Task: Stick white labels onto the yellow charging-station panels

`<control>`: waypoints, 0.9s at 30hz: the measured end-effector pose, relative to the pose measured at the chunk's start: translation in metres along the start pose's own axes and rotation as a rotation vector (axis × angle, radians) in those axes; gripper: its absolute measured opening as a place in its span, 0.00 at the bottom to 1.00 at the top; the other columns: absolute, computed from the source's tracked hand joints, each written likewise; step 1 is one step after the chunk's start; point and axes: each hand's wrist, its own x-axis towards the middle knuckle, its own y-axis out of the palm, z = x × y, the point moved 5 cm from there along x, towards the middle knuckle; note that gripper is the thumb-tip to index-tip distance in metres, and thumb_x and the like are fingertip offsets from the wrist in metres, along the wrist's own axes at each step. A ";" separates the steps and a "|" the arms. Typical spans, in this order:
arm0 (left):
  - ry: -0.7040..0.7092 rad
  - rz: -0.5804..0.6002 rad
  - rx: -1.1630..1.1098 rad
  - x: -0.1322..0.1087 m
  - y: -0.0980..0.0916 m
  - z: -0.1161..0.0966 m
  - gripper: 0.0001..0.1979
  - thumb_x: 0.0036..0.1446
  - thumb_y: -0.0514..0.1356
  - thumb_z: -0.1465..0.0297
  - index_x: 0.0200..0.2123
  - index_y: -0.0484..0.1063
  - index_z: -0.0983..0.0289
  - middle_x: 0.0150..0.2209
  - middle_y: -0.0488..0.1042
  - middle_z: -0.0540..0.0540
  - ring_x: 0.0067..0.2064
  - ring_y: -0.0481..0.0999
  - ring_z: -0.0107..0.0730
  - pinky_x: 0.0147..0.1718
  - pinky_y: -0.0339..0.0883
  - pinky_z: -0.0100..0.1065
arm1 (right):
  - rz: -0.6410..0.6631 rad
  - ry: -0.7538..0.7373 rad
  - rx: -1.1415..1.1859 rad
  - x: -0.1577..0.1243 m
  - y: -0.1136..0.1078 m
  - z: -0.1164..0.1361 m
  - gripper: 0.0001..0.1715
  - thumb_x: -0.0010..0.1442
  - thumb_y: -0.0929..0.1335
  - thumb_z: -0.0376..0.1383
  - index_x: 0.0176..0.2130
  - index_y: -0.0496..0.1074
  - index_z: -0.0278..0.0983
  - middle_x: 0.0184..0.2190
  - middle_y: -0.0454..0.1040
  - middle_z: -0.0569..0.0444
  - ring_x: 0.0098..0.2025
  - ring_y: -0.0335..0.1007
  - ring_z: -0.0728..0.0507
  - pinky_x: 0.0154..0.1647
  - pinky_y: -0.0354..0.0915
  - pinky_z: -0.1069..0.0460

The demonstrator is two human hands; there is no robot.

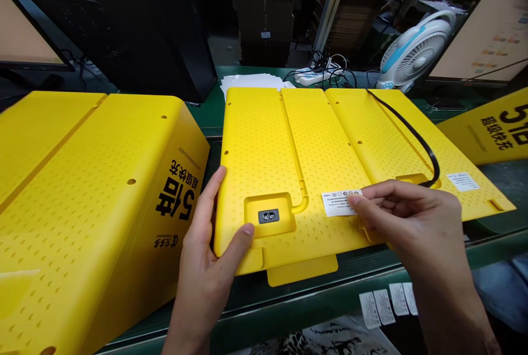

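Observation:
A yellow perforated plastic panel [264, 146] lies on the green bench, with a black power inlet [268, 216] set in a recess near its front edge. My left hand [204, 256] grips the panel's left edge, thumb resting on its face beside the recess. My right hand [412, 217] pinches a small white label [339, 202] between thumb and forefinger, pressing it against the panel. A black cable [408, 129] runs along the panel's right part and passes behind my right hand. Another white label [462, 181] sits on the panel further right.
A large yellow printed box panel [82, 206] lies to the left and another [490, 129] stands at the right. Several white labels [388, 302] hang at the bench's front edge. Behind are white sheets [251, 84], a power strip [317, 74], and a fan [416, 52].

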 end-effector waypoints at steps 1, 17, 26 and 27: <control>0.004 0.000 0.003 0.000 0.000 0.000 0.36 0.57 0.66 0.58 0.68 0.60 0.46 0.70 0.61 0.47 0.69 0.62 0.54 0.70 0.56 0.56 | 0.004 -0.003 -0.001 0.001 -0.001 -0.001 0.11 0.47 0.81 0.40 0.27 0.81 0.38 0.21 0.77 0.54 0.20 0.70 0.52 0.18 0.66 0.62; 0.007 0.002 -0.009 0.000 0.001 -0.001 0.37 0.57 0.66 0.59 0.68 0.59 0.50 0.70 0.61 0.50 0.69 0.61 0.55 0.69 0.57 0.54 | 0.015 -0.025 -0.015 0.002 0.000 0.000 0.10 0.47 0.81 0.40 0.28 0.81 0.38 0.21 0.77 0.54 0.20 0.71 0.52 0.19 0.68 0.62; 0.018 0.010 0.005 0.000 0.001 -0.001 0.37 0.57 0.65 0.58 0.69 0.59 0.49 0.70 0.60 0.50 0.69 0.61 0.55 0.68 0.59 0.54 | -0.017 0.023 -0.009 -0.002 0.002 0.003 0.10 0.47 0.81 0.40 0.28 0.81 0.38 0.22 0.77 0.55 0.21 0.69 0.53 0.21 0.66 0.61; 0.019 0.008 0.005 0.000 0.001 -0.001 0.37 0.57 0.65 0.58 0.69 0.59 0.50 0.70 0.60 0.51 0.69 0.61 0.55 0.68 0.59 0.54 | -0.023 0.033 -0.008 -0.003 0.002 0.004 0.10 0.48 0.80 0.39 0.29 0.81 0.38 0.22 0.77 0.55 0.22 0.68 0.53 0.21 0.66 0.61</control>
